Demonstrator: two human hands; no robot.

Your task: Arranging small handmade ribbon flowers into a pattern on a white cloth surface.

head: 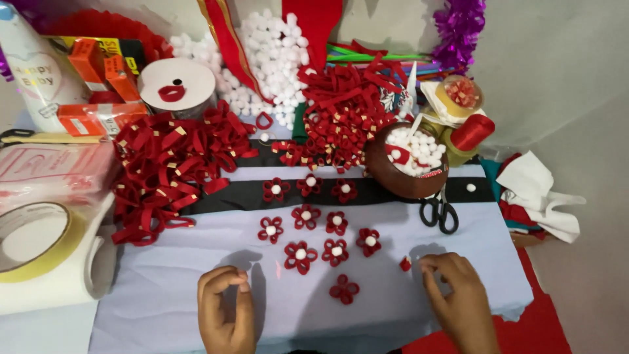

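light: even, fairly bright | shadows: soft, beyond the hands | focus: slightly soft | edges: mild wide-angle bend

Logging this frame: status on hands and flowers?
Left hand pinched shut, empty-looking. Right hand fingertips beside small red felt scrap. Red felt flower lacking white centre lies between hands. Black-handled scissors nearby, apart.
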